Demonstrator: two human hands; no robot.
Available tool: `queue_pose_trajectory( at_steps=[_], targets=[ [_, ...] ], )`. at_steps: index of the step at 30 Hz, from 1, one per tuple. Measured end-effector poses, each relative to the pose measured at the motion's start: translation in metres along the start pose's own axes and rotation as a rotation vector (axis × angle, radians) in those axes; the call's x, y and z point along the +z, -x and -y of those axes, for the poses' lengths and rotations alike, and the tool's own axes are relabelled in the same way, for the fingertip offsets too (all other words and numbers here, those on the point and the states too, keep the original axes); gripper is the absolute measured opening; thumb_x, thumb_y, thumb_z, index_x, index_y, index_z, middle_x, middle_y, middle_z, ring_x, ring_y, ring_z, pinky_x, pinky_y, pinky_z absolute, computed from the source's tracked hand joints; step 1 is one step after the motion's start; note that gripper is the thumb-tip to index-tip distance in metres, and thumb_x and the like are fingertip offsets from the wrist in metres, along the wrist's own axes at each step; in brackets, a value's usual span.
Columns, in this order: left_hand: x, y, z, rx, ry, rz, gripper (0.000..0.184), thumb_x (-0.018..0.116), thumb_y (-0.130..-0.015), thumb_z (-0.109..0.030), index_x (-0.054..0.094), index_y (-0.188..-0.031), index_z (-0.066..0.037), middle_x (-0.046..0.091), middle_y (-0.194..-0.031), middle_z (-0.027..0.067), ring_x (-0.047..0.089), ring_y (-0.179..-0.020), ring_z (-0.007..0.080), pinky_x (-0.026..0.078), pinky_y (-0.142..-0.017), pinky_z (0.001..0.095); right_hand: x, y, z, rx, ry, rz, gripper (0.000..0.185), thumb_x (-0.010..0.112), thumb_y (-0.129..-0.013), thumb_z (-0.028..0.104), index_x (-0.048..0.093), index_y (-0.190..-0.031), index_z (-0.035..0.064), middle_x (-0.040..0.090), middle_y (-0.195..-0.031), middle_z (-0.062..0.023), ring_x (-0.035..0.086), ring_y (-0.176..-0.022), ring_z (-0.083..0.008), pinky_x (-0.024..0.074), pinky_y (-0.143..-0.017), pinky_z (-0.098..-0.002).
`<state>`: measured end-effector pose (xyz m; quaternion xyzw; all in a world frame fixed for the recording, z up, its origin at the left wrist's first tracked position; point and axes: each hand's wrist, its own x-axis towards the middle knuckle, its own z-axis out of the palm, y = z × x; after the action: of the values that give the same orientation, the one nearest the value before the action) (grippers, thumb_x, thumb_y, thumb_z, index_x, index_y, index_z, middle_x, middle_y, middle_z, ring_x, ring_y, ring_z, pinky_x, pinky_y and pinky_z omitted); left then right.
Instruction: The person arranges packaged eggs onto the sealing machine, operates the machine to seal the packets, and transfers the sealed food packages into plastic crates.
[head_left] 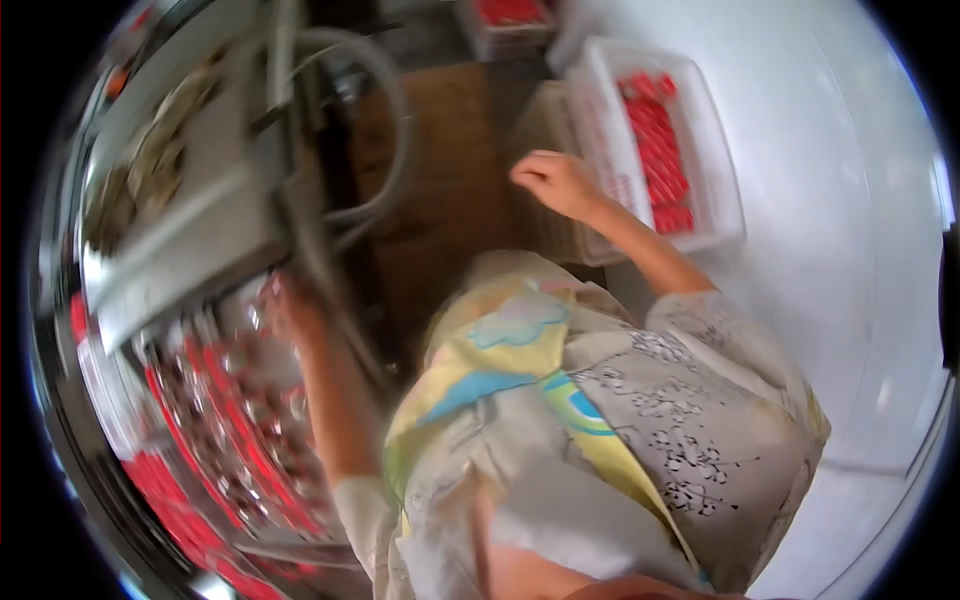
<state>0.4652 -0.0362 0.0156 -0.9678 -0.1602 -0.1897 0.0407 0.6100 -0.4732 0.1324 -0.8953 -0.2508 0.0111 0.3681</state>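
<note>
My left hand (287,306) is at the upper end of a rack of red strips and shiny round pieces (235,400). Motion smears its fingers, so whether it touches or holds a piece is unclear. Out in front of my body, my right hand (556,184) is in the air with its fingers curled closed. The inside of its grip is hidden. Just to the right of that hand is a white plastic crate (715,190) with red pieces (657,140) inside.
A metal machine table (215,190) stands at the left, with crumpled gloves or cloths (160,155) on top. A pale hose (405,120) curves beside a brown board (450,150). Another bin of red pieces (508,12) is at the far end. More red pieces (170,490) lie lower left.
</note>
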Motion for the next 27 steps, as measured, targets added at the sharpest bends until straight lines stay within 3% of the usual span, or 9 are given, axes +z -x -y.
queue_pose_trajectory(
  at_steps=[3, 9, 10, 14, 17, 19, 21, 22, 27],
  targets=[
    [0.012, 0.001, 0.014, -0.117, -0.051, 0.060, 0.034, 0.052, -0.089, -0.028, 0.056, -0.123, -0.026, 0.062, -0.112, 0.0061, 0.062, -0.094, 0.0281, 0.050, -0.072, 0.0405, -0.038, 0.021, -0.031, 0.012, -0.079, -0.107, 0.008, 0.063, -0.082, 0.012, 0.066, -0.084, 0.0055, 0.065, -0.081, -0.0095, 0.063, -0.072, -0.0258, 0.0488, -0.064, -0.0325],
    [-0.020, -0.013, -0.016, -0.243, -0.100, 0.239, 0.044, 0.055, -0.086, -0.016, 0.053, -0.128, -0.027, 0.057, -0.105, 0.0073, 0.057, -0.094, 0.0275, 0.047, -0.074, 0.0411, -0.108, 0.073, -0.162, 0.607, -0.215, -0.686, 0.016, 0.064, -0.082, 0.015, 0.066, -0.086, -0.0001, 0.066, -0.073, -0.0113, 0.062, -0.063, -0.0147, 0.0474, -0.059, -0.0293],
    [-0.026, -0.014, -0.024, -0.235, -0.126, 0.248, 0.046, 0.055, -0.085, -0.014, 0.052, -0.129, -0.025, 0.056, -0.105, 0.0086, 0.055, -0.096, 0.0282, 0.046, -0.076, 0.0411, -0.108, 0.087, -0.202, 0.781, -0.394, -0.694, 0.019, 0.063, -0.086, 0.019, 0.066, -0.087, 0.0004, 0.058, -0.063, 0.0001, 0.052, -0.056, -0.0049, 0.0400, -0.050, -0.0217],
    [-0.031, -0.011, -0.048, -0.213, -0.280, 0.251, 0.053, 0.056, -0.083, -0.009, 0.046, -0.134, -0.017, 0.050, -0.113, 0.0157, 0.050, -0.105, 0.0325, 0.043, -0.083, 0.0415, -0.106, 0.099, -0.306, 1.267, -0.608, -0.383, 0.024, 0.067, -0.081, 0.023, 0.064, -0.090, 0.0009, 0.062, -0.067, -0.0060, 0.057, -0.055, -0.0123, 0.0417, -0.050, -0.0272],
    [-0.039, 0.000, -0.050, -0.226, -0.030, 0.151, 0.059, 0.061, -0.079, -0.010, 0.042, -0.135, -0.009, 0.045, -0.124, 0.0216, 0.045, -0.114, 0.0380, 0.039, -0.094, 0.0445, -0.106, 0.054, -0.361, 0.958, 0.003, -0.382, 0.036, 0.072, -0.076, 0.022, 0.061, -0.101, -0.0014, 0.064, -0.071, -0.0092, 0.062, -0.062, -0.0204, 0.0466, -0.058, -0.0306],
    [-0.047, 0.015, -0.047, -0.208, 0.150, 0.108, 0.063, 0.066, -0.077, -0.012, 0.041, -0.134, -0.005, 0.044, -0.126, 0.0240, 0.042, -0.119, 0.0405, 0.036, -0.099, 0.0457, -0.106, 0.015, -0.397, 0.907, 0.057, -0.575, 0.065, 0.073, -0.073, 0.021, 0.046, -0.127, -0.0013, 0.059, -0.115, -0.0235, 0.057, -0.107, -0.0339, 0.0455, -0.091, -0.0389],
    [-0.067, 0.028, -0.071, -0.377, 0.039, 0.069, 0.060, 0.068, -0.077, -0.015, 0.044, -0.131, -0.003, 0.046, -0.127, 0.0222, 0.044, -0.118, 0.0384, 0.037, -0.099, 0.0438, -0.131, -0.019, -0.406, 0.645, 0.124, -0.592, 0.076, 0.076, -0.072, 0.025, 0.040, -0.135, 0.0060, 0.038, -0.140, -0.0219, 0.038, -0.129, -0.0328, 0.0310, -0.105, -0.0404],
    [-0.061, 0.048, -0.059, -0.298, -0.116, 0.198, 0.055, 0.065, -0.077, -0.013, 0.047, -0.129, -0.003, 0.049, -0.124, 0.0208, 0.045, -0.117, 0.0379, 0.039, -0.098, 0.0429, -0.155, -0.044, -0.328, 0.804, 0.417, -0.511, 0.053, 0.073, -0.077, 0.020, 0.053, -0.123, 0.0044, 0.055, -0.118, -0.0195, 0.053, -0.109, -0.0353, 0.0420, -0.092, -0.0407],
    [-0.111, 0.074, -0.127, -0.458, -0.114, 0.120, 0.018, 0.054, -0.075, -0.008, 0.060, -0.092, -0.004, 0.057, -0.099, 0.0214, 0.055, -0.093, 0.0378, 0.048, -0.082, 0.0449, -0.190, -0.079, -0.414, 0.438, 0.517, -0.337, 0.045, 0.072, -0.078, 0.019, 0.054, -0.115, 0.0032, 0.056, -0.110, -0.0181, 0.053, -0.100, -0.0328, 0.0426, -0.085, -0.0394]
  ],
)
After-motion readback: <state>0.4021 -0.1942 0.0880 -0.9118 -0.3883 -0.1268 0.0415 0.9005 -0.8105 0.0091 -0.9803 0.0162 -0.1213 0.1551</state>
